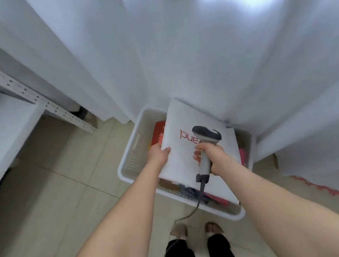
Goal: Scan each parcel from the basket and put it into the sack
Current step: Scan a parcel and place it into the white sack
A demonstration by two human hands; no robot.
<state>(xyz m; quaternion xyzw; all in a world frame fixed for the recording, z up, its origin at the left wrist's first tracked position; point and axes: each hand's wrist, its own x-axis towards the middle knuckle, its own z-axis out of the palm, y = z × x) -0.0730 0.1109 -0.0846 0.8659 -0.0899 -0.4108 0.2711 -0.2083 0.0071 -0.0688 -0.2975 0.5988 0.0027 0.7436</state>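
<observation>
Head view: a white parcel [189,147] is held over the white basket [129,153] on the floor. The left hand [158,153] pinches its edge. The right hand [212,155] grips a gray scanner [204,145] above it.

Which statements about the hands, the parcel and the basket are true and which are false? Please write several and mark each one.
1. The left hand grips the edge of the white parcel. True.
2. The right hand holds nothing. False: it grips the handle of the scanner.
3. The scanner has no cable. False: a cable hangs down from its handle.
4. The white basket stands on the tiled floor. True.
5. The basket holds nothing besides the parcel. False: a red item shows in it beside the parcel.
</observation>
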